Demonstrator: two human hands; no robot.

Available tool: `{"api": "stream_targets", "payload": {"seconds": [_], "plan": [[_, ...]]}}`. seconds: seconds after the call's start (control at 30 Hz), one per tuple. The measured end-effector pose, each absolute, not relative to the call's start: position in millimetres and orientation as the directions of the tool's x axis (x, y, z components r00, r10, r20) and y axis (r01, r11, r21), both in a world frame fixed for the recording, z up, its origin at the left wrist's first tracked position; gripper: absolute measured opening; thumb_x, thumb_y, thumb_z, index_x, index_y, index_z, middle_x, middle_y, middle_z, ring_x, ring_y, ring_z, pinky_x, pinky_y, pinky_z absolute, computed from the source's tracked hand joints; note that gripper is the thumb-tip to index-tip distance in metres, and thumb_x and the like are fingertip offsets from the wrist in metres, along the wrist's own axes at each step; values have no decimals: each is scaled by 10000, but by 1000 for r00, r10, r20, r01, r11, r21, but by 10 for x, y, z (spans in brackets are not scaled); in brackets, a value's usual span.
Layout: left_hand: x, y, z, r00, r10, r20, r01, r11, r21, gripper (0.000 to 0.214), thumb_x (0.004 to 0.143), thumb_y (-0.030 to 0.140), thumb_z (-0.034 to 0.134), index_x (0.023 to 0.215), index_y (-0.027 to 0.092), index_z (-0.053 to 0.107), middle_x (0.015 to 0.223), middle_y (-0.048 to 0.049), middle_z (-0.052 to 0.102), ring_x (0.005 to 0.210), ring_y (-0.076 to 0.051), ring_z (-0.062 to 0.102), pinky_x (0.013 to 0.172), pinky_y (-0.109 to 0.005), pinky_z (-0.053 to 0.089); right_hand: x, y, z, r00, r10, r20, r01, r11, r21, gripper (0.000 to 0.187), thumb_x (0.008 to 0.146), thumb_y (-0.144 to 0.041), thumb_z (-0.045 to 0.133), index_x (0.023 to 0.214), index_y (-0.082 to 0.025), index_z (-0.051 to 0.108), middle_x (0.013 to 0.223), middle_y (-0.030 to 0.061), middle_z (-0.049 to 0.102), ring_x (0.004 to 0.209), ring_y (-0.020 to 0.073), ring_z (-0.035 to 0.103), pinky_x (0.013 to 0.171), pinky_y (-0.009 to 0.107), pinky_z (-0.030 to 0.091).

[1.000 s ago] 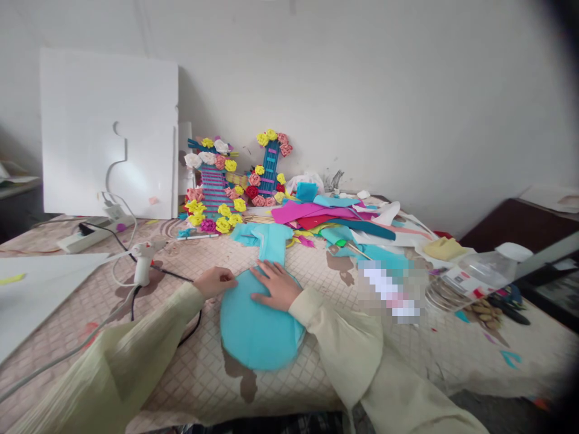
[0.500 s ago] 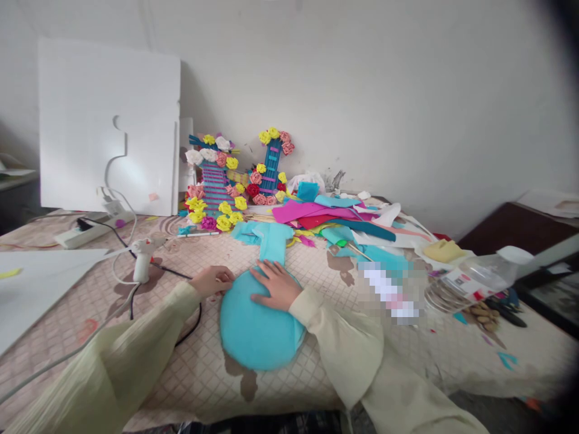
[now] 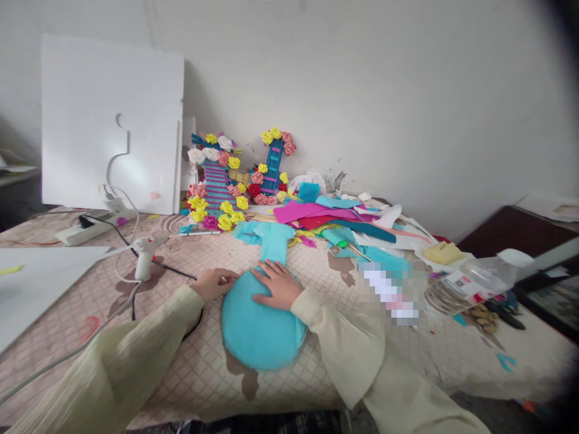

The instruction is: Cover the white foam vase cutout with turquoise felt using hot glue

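Note:
A round turquoise felt disc (image 3: 257, 328) lies on the patterned tablecloth (image 3: 194, 374) in front of me. My right hand (image 3: 277, 284) rests flat on the disc's far part, fingers spread. My left hand (image 3: 216, 282) is curled at the disc's left rim, fingers pinched on its edge. A turquoise felt strip (image 3: 274, 241) runs away from the disc's far side. Both arms wear pale yellow-green sleeves.
A white glue gun (image 3: 145, 256) stands left of my hands, its cable trailing to a power strip (image 3: 85, 229). Behind are flower-covered craft pieces (image 3: 217, 181), a pile of coloured felt (image 3: 325, 214), white foam boards (image 3: 108, 126), and a plastic bottle (image 3: 484, 274) at right.
The view has shifted slightly. Both hands stay on the turquoise disc with almost no movement.

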State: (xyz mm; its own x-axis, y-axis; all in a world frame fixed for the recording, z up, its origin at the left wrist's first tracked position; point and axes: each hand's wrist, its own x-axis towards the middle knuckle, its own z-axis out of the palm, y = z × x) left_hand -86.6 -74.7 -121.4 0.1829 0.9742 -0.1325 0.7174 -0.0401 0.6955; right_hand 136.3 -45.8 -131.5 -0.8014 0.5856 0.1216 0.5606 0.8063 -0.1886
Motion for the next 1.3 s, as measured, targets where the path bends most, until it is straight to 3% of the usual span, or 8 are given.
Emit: {"api": "stream_targets", "payload": {"seconds": [0.1, 0.2, 0.33, 0.43, 0.6, 0.9, 1.13, 1.3], "plan": [[-867, -738, -1211, 181, 979, -98, 755, -74, 652, 357, 589, 330, 479, 861, 153, 628, 762, -32, 605, 655, -146, 530, 655, -263, 428, 1369, -450, -1292, -802, 585, 123, 560, 807, -187, 705, 750, -621, 339, 1313, -201, 279, 1400, 88, 179, 1265, 269, 146, 1015, 429, 110], [-866, -735, -1218, 184, 977, -103, 776, -80, 625, 357, 595, 315, 458, 870, 158, 624, 748, -25, 613, 642, -142, 534, 646, -252, 426, 1457, -416, -1203, -770, 616, 163, 589, 786, -186, 698, 746, -612, 358, 1307, -202, 294, 1386, 87, 219, 1254, 281, 170, 1009, 442, 114], [-838, -736, -1221, 172, 978, -114, 793, -69, 606, 382, 614, 333, 436, 911, 162, 605, 747, -18, 610, 604, -131, 532, 595, -237, 424, 1720, -388, -1060, -548, 798, 251, 755, 601, -262, 638, 764, -546, 393, 1280, -175, 338, 1278, 122, 367, 1168, 271, 315, 953, 414, 244], [-805, -730, -1208, 147, 983, -110, 812, -57, 581, 381, 621, 410, 455, 867, 163, 610, 717, -21, 606, 612, -146, 531, 595, -251, 414, 1906, -459, -1057, -450, 873, 190, 806, 488, -336, 654, 737, -545, 439, 1261, -163, 354, 1153, 129, 449, 1067, 255, 406, 873, 376, 333], [-785, -713, -1192, 136, 985, -103, 821, -54, 568, 379, 605, 467, 475, 795, 167, 609, 675, -19, 599, 608, -155, 526, 588, -258, 405, 2026, -626, -1222, -529, 841, 109, 777, 533, -335, 725, 686, -524, 527, 1284, -174, 312, 1167, 125, 423, 1061, 249, 386, 877, 365, 321], [-848, -699, -1297, 139, 985, -104, 787, -46, 615, 408, 609, 498, 494, 824, 169, 601, 683, -12, 603, 591, -146, 525, 568, -254, 423, 2177, -601, -1358, -605, 793, 69, 743, 594, -310, 661, 783, -534, 383, 1319, -171, 248, 1303, 107, 332, 1180, 227, 275, 973, 372, 204], [-863, -687, -1342, 125, 989, -81, 759, -42, 649, 427, 596, 512, 524, 825, 163, 617, 677, -20, 613, 583, -156, 529, 577, -273, 432, 2214, -707, -1447, -559, 803, 205, 777, 594, -207, 582, 825, -495, 321, 1297, -154, 298, 1291, 112, 370, 1169, 246, 291, 970, 408, 208], [-865, -709, -1366, 97, 994, -43, 740, -43, 672, 438, 581, 518, 536, 819, 160, 622, 663, -26, 621, 589, -167, 538, 571, -282, 442, 2211, -688, -1494, -510, 805, 305, 737, 591, -329, 501, 776, -471, 448, 1163, -152, 459, 1213, 99, 459, 1118, 224, 366, 954, 382, 261]]}}
